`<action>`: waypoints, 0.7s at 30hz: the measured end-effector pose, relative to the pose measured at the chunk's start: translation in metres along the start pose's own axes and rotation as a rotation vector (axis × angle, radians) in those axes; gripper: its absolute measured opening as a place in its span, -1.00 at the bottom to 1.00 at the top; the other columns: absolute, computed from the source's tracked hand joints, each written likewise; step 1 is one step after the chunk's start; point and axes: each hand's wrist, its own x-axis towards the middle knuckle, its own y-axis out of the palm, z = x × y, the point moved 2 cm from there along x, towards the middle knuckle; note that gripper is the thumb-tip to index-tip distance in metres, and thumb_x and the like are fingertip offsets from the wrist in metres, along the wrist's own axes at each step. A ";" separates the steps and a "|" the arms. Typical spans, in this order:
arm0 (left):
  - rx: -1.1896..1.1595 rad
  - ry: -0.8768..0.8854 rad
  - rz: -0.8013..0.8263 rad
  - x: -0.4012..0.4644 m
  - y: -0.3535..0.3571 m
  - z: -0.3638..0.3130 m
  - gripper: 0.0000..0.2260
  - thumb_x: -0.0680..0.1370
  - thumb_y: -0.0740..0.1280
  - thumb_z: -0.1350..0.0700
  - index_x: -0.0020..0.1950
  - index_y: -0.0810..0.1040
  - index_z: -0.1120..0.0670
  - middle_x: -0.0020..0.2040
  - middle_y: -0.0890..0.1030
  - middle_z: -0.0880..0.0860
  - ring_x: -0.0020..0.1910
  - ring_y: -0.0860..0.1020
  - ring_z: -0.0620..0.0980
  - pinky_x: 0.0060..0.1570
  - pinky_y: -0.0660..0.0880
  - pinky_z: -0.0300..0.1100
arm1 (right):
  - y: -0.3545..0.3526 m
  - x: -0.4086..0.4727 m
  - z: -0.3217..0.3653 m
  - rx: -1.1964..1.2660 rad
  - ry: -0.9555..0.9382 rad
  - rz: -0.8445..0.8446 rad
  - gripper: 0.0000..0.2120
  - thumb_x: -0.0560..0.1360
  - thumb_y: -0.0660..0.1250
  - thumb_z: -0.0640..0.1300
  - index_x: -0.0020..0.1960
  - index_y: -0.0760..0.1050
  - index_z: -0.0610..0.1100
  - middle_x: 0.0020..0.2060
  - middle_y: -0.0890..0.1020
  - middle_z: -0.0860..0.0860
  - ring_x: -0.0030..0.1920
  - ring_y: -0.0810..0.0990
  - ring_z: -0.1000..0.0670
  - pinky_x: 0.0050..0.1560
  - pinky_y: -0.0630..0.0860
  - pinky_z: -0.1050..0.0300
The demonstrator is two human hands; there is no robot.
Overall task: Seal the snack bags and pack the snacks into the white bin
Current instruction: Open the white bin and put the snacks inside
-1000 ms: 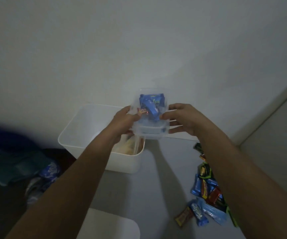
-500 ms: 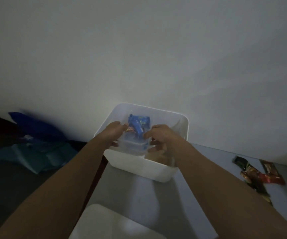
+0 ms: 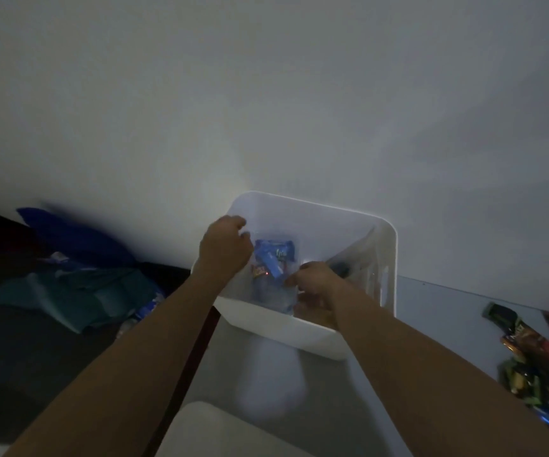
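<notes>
Packing step. Left hand [image 3: 225, 247] and right hand [image 3: 316, 286] lower a clear snack bag [image 3: 271, 270] of blue-wrapped bars into the white bin [image 3: 387, 258]; each grip appears curled on a bag edge. Next, judged: release, then reach for the loose snacks [image 3: 530, 364] on the surface, near right.

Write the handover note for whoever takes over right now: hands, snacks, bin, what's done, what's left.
Left hand: inside the bin's left side, fingers curled at the bag's edge; grip unclear.
Right hand: in the bin, holding the clear snack bag.
Bag: down inside the white bin, blue packets in it.
Done: this bag is in the bin.
Left: let go; loose snacks on the table at right remain to be bagged, sealed and packed.
</notes>
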 end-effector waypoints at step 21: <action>-0.329 -0.203 0.135 -0.011 -0.007 0.020 -0.73 0.46 0.17 0.37 -0.02 0.61 0.15 -0.10 0.64 0.23 -0.18 0.54 0.11 -0.18 0.41 -0.14 | -0.023 -0.044 0.010 -0.446 -0.219 -0.101 -0.45 0.51 0.35 -0.07 0.43 0.31 -0.19 0.22 0.51 -0.13 0.18 0.54 -0.15 -0.09 0.56 0.06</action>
